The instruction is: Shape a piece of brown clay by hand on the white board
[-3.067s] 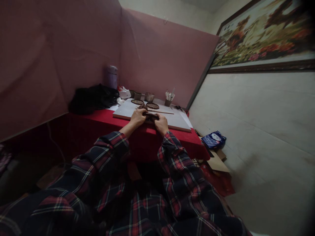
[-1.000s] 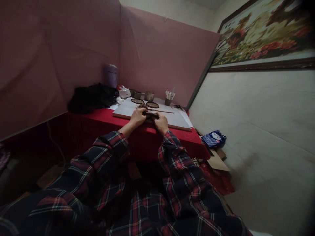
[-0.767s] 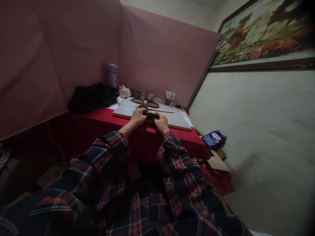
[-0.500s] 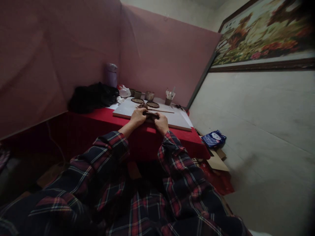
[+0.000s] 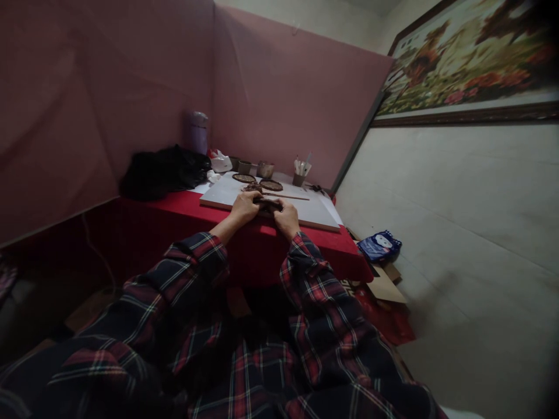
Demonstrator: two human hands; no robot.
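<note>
My left hand (image 5: pixel 244 208) and my right hand (image 5: pixel 286 216) lie close together at the near edge of a pale wooden board (image 5: pixel 314 215) on a red-covered table (image 5: pixel 174 212). Both hands have curled fingers closed on a small dark brown lump (image 5: pixel 267 203) held between them, probably clay. Just beyond the hands lie two flat round brown discs (image 5: pixel 271 185), a small brown clump (image 5: pixel 252 188) and a thin wooden stick (image 5: pixel 288 197).
At the table's back stand a black bag (image 5: pixel 163 170), a purple flask (image 5: pixel 197 132), small bowls (image 5: pixel 264 169) and a cup of tools (image 5: pixel 299 173). Pink screens enclose the left and back. A blue packet (image 5: pixel 378 246) and cardboard (image 5: pixel 384 287) lie on the floor at the right.
Almost nothing differs: both hands stay on the brown lump at the board's near edge, with only slight finger shifts.
</note>
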